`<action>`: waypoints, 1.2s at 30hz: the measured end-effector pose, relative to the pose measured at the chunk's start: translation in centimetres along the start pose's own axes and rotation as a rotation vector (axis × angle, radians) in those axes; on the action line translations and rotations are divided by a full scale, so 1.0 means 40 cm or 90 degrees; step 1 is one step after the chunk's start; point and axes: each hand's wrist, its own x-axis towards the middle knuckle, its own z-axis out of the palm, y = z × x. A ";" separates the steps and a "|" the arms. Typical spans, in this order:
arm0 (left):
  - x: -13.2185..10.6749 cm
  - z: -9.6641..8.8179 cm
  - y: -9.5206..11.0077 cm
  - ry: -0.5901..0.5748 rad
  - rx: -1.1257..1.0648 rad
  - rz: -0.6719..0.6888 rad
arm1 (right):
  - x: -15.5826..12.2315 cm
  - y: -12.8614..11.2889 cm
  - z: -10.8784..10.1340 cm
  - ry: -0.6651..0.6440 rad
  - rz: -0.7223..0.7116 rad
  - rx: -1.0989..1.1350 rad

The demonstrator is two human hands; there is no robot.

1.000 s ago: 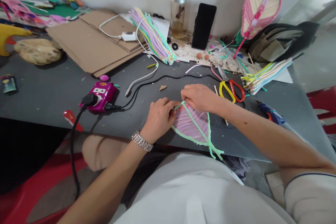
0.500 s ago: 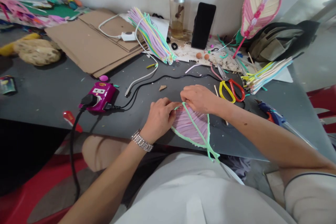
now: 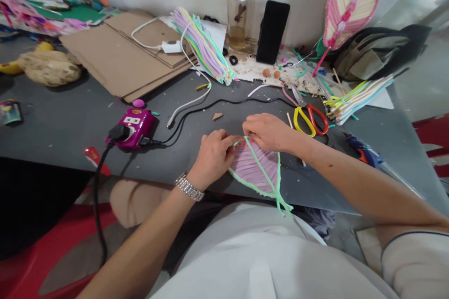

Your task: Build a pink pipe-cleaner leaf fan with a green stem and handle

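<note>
A leaf-shaped craft piece made of purple pipe cleaners (image 3: 242, 170), edged in light green with a green strip down its middle, lies at the table's front edge. My left hand (image 3: 214, 156) grips its far left edge between thumb and fingers. Closed on the far edge, near the top of the green strip, is my right hand (image 3: 266, 131). The two hands almost touch, and their fingertips are partly hidden. Loose green ends cross at the near tip, in front of my white shirt.
Scissors (image 3: 308, 120) and a glue gun (image 3: 365, 152) lie to the right. A purple power adapter (image 3: 135, 126) with cords stands left. Behind are cardboard (image 3: 119, 56), pipe cleaner bundles (image 3: 203, 49), a bottle (image 3: 237, 9), a phone (image 3: 272, 32) and a finished pink leaf fan (image 3: 351, 11).
The view has shifted very slightly. Both hands keep the same hold on the leaf-shaped piece, with almost no visible movement.
</note>
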 end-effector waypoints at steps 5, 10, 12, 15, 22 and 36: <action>0.002 -0.001 0.000 0.001 -0.004 0.003 | -0.002 0.001 -0.004 -0.001 -0.013 -0.009; 0.001 0.004 -0.002 0.008 -0.002 0.011 | -0.005 0.009 0.007 0.020 -0.020 0.001; 0.001 0.006 -0.002 0.009 0.000 0.011 | -0.004 0.011 0.015 0.026 -0.014 0.004; 0.001 0.002 -0.002 0.001 -0.004 0.007 | -0.010 0.016 0.021 0.041 -0.011 0.016; -0.010 -0.026 -0.018 0.002 -0.208 -0.002 | -0.126 0.015 0.000 0.335 0.036 0.059; -0.057 -0.022 -0.018 0.128 -0.186 -0.102 | -0.323 -0.066 0.120 0.379 0.182 0.130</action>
